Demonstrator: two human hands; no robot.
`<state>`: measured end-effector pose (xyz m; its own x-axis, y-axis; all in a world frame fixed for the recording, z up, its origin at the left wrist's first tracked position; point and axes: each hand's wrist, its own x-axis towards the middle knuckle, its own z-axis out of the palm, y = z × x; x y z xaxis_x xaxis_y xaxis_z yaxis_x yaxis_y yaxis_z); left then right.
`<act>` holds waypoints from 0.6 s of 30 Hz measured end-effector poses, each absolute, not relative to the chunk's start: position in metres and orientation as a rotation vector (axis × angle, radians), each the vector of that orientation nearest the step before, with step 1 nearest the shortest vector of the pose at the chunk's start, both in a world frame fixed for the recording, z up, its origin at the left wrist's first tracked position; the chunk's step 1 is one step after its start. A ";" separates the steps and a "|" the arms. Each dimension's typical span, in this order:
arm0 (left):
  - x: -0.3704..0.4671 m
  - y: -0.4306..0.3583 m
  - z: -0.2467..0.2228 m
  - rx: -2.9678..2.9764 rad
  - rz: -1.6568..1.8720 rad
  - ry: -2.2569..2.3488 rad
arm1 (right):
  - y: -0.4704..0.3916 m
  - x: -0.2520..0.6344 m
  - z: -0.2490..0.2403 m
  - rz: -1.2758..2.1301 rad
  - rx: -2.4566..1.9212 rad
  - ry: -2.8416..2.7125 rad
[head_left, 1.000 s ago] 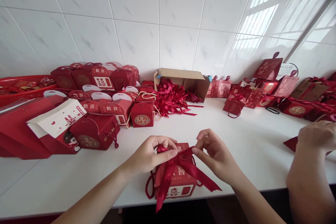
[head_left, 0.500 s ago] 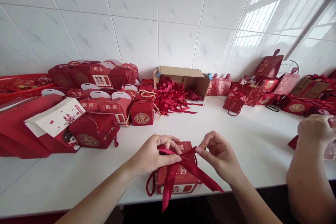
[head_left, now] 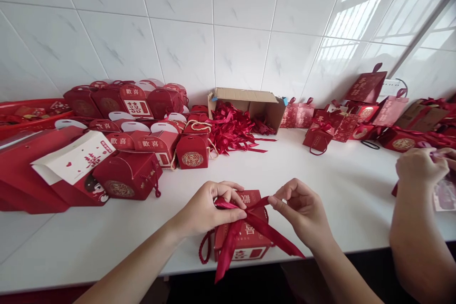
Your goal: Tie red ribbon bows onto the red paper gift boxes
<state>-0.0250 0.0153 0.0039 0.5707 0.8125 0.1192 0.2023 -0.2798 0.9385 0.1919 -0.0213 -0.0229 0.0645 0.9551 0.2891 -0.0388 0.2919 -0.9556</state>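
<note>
A red gift box (head_left: 242, 237) with white lettering and a twisted cord handle at its left side rests near the table's front edge. Across its top lies a red satin ribbon (head_left: 231, 247), crossed into a bow-like knot with two tails hanging over the front and right. My left hand (head_left: 221, 206) pinches the ribbon by the knot between thumb and fingers, over the box's left side. To the right, my right hand (head_left: 299, 209) holds a ribbon loop between thumb and forefinger, drawn out from the knot. Part of the knot is hidden behind my left thumb.
Red gift boxes (head_left: 124, 175) crowd the left of the white table. At the back, a cardboard box (head_left: 245, 95) spills red ribbons (head_left: 231, 128). Small red bags and boxes (head_left: 318, 137) stand back right. Another person's hand (head_left: 420, 166) works at the right edge.
My right hand has moved slightly right, drawing the ribbon loop out a little. My left hand stays at the knot. The other person's hands have shifted slightly.
</note>
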 end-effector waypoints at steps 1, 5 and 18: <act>-0.025 0.015 0.004 1.793 0.753 0.837 | -0.021 0.192 -0.023 0.959 -0.995 -1.258; -0.025 0.015 0.005 1.790 0.742 0.847 | -0.019 0.197 -0.023 0.972 -0.992 -1.309; -0.036 0.014 0.008 1.508 0.821 0.715 | -0.015 0.227 -0.015 0.891 -0.867 -1.863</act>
